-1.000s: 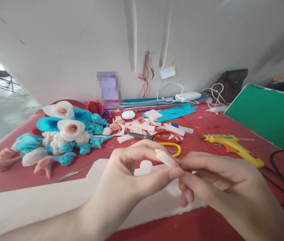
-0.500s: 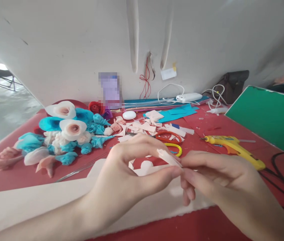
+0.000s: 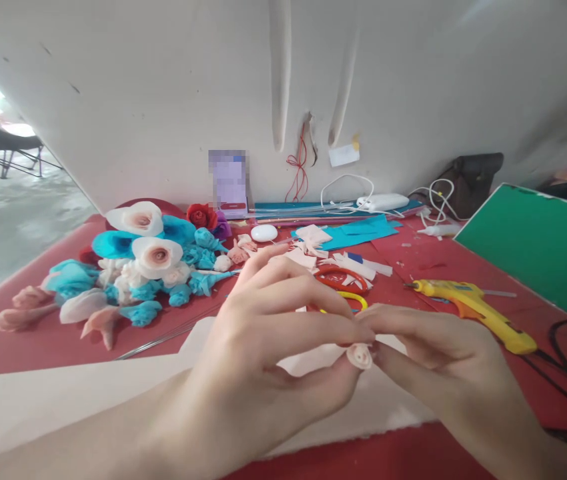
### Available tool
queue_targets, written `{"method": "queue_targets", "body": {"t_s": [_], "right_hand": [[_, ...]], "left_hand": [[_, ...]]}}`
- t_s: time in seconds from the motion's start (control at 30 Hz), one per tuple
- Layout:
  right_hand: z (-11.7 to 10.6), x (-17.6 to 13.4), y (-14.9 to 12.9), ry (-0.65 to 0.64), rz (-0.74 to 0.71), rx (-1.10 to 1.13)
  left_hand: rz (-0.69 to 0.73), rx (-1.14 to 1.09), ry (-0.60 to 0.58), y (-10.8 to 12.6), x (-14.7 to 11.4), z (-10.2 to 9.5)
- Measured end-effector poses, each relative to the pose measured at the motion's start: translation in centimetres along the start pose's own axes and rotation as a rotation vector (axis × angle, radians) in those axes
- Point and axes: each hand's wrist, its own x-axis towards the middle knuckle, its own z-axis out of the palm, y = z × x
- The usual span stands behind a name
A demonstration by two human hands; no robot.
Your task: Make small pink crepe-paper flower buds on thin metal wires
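Note:
A small rolled paper flower (image 3: 360,357), pale pink with a spiral end facing me, is pinched between the fingers of both hands. My left hand (image 3: 283,340) grips it with thumb and fingertips from the left. From the right, my right hand (image 3: 433,360) closes its thumb and fingers on its other side; part of the flower is hidden by the fingers. Below both hands lies a large sheet of pale pink paper (image 3: 113,387). Just behind the fingers are scissors (image 3: 358,299) with red and yellow handles, partly covered.
Blue, white and pink paper flowers (image 3: 156,257) are heaped at the left, near thin wires (image 3: 151,342). A yellow glue gun (image 3: 483,310) with a black cord lies at the right, before a green board (image 3: 543,247). Pink paper scraps (image 3: 313,235) and blue paper (image 3: 363,231) lie farther back.
The pink paper has turned, so its spiral end now faces me instead of its side. My left fingers have folded down over it. The view has shifted slightly.

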Motion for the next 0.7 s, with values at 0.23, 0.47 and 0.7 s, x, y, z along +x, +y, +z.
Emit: {"method": "queue_targets", "body": {"t_s": [0.23,0.47,0.7], "right_hand": [[0.0,-0.1,-0.6,0.069,-0.152,-0.098],[-0.9,0.0,-1.4,-0.07,-0.034,-0.254],[-2.5,1.2,-1.4,-0.265,0.1,-0.299]], "left_hand": [[-0.118,-0.165,0.004,-0.2,-0.3,0.3],[-0.368,-0.264,-0.105,-0.2,0.1,0.3],[-0.392,-0.176,-0.186,-0.8,0.3,0.5]]}}
